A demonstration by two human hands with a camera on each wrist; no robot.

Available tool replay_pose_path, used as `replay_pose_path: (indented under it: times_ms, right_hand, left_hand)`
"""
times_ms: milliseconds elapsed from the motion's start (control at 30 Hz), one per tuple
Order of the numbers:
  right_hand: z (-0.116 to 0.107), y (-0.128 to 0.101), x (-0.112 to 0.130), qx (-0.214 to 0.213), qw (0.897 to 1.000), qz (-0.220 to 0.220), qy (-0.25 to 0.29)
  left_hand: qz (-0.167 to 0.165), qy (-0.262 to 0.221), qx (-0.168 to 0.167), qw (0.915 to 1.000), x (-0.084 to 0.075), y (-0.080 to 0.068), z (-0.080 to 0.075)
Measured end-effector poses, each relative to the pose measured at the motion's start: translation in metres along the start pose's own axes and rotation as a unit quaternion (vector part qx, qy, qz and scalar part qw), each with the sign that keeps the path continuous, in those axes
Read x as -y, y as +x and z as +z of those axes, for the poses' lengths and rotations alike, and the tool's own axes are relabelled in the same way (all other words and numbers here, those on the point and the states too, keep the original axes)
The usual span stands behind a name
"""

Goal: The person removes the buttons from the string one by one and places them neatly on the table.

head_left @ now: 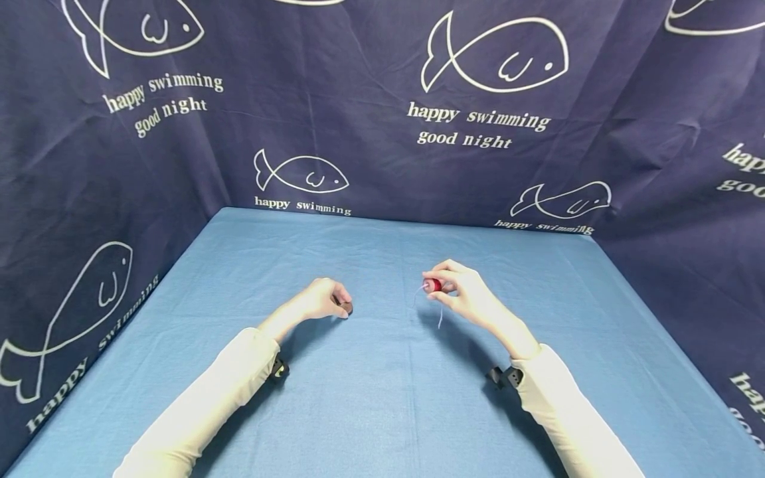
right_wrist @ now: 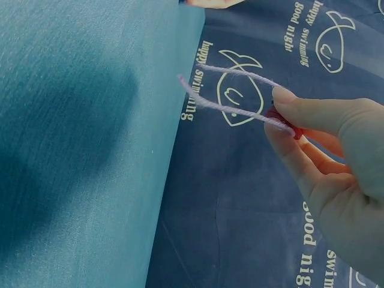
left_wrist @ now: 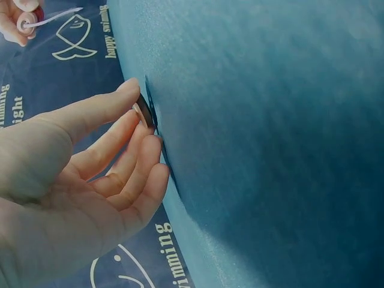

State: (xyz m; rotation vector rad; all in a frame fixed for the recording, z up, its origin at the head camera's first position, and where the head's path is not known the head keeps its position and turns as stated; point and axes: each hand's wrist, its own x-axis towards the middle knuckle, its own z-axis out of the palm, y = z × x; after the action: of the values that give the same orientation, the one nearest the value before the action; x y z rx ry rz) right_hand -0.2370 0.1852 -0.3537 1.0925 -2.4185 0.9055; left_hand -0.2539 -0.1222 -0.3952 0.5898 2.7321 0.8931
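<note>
My left hand [head_left: 327,300] rests low on the blue table [head_left: 382,392], thumb and forefinger pinching a small dark disc [head_left: 347,308] that lies on the cloth. The left wrist view shows the disc [left_wrist: 144,113] on edge against the table between the thumb and fingertips [left_wrist: 133,90]. My right hand [head_left: 457,287] is raised a little above the table and pinches a small red bead [head_left: 434,285]. A pale lilac yarn [head_left: 439,313] hangs from the bead. In the right wrist view the yarn [right_wrist: 228,90] sticks out as a loop from the bead [right_wrist: 281,116].
Dark blue cloth walls [head_left: 370,99] printed with white fish close in the table at the back, left and right. A small black camera mount sits under each wrist [head_left: 278,367] [head_left: 504,376]. The blue cloth [right_wrist: 78,150] spreads bare around both hands.
</note>
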Motion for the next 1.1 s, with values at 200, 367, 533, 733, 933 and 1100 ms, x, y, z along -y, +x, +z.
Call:
replay_pose_path:
  times_ms: [200, 367, 533, 733, 933, 1100]
  right_hand:
    - [-0.0002, 0.0001, 0.0006, 0.001, 1.000, 0.002, -0.005]
    - [0.0000, -0.0003, 0.0009, 0.001, 1.000, 0.003, -0.001]
    - [-0.0002, -0.0004, 0.0015, -0.001, 1.000, -0.003, 0.003]
    - [-0.0008, -0.0003, 0.0016, -0.003, 1.000, -0.002, 0.002]
    - [-0.0011, -0.0005, 0.0023, -0.003, 1.000, 0.001, 0.002]
    - [-0.0005, -0.0005, 0.0021, -0.005, 1.000, -0.005, 0.000]
  left_hand:
    - [-0.006, 0.001, 0.002, 1.0000, 0.0000, 0.0005, 0.0002]
    - [0.001, 0.008, 0.000, 1.0000, 0.0005, 0.0006, 0.0003]
    - [-0.001, 0.006, 0.000, 1.0000, 0.0009, 0.0008, 0.0010]
    - [0.000, 0.004, -0.001, 1.0000, -0.0006, 0.0003, 0.0012]
    - [0.007, 0.029, -0.020, 0.9994, 0.0000, 0.0002, 0.0017]
    - [0.030, 0.038, -0.047, 0.9977, 0.0001, -0.0003, 0.0017]
